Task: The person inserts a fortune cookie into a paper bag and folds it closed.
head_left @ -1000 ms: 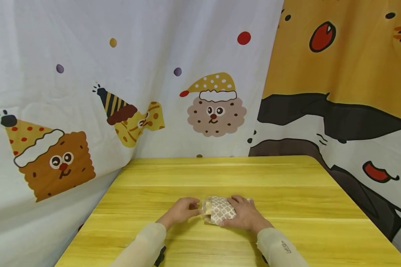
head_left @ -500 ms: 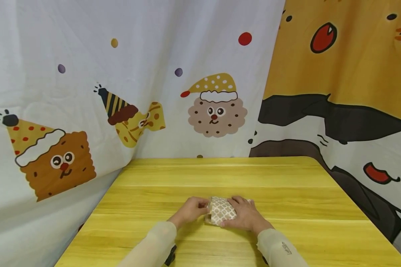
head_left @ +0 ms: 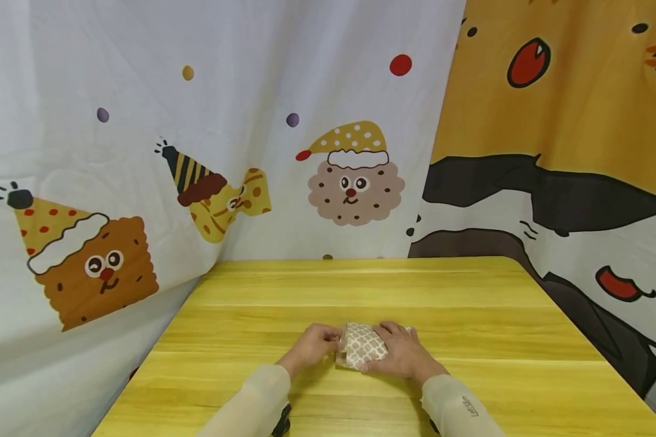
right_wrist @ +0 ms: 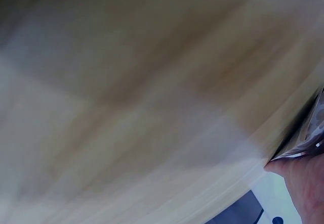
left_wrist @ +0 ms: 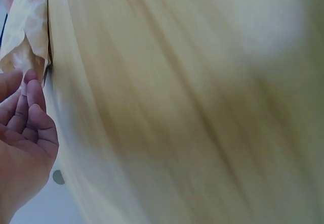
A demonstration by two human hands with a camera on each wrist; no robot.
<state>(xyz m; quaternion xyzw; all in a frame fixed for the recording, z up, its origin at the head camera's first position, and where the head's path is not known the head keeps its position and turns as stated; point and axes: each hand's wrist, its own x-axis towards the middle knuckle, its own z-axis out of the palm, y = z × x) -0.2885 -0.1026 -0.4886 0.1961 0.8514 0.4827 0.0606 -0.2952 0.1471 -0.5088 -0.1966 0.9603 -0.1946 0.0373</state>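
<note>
Gripped from both ends: patterned paper packet [head_left: 363, 351] on the yellow wooden table [head_left: 470, 315]. Left hand [head_left: 316, 345] at the packet's left end, fingers curled against its folded edge, apparently pinching it. Right hand [head_left: 401, 352] laid flat over the packet's right half, fingers straight, pressing down.

Head view only: whole packet, both hands, both pale sleeves, full table outline. Left wrist view only: curled fingertips [left_wrist: 35, 97] meeting crumpled cream paper [left_wrist: 23, 32] at close range, with the table surface blurred beside it. Right wrist view only: thumb tip [right_wrist: 298, 178] against the packet's lower edge [right_wrist: 309, 143], seen from table level; remainder blurred wood grain. Grip detail of the right palm not visible from the wrist view.

Packet position: near the table's front edge, roughly centred between left and right edges. Open tabletop behind the packet up to the far edge, and to both sides of the packet. Printed cartoon curtain [head_left: 197, 121] hanging along the far and left edges of the table; orange and black curtain [head_left: 552, 121] along the right edge.
</note>
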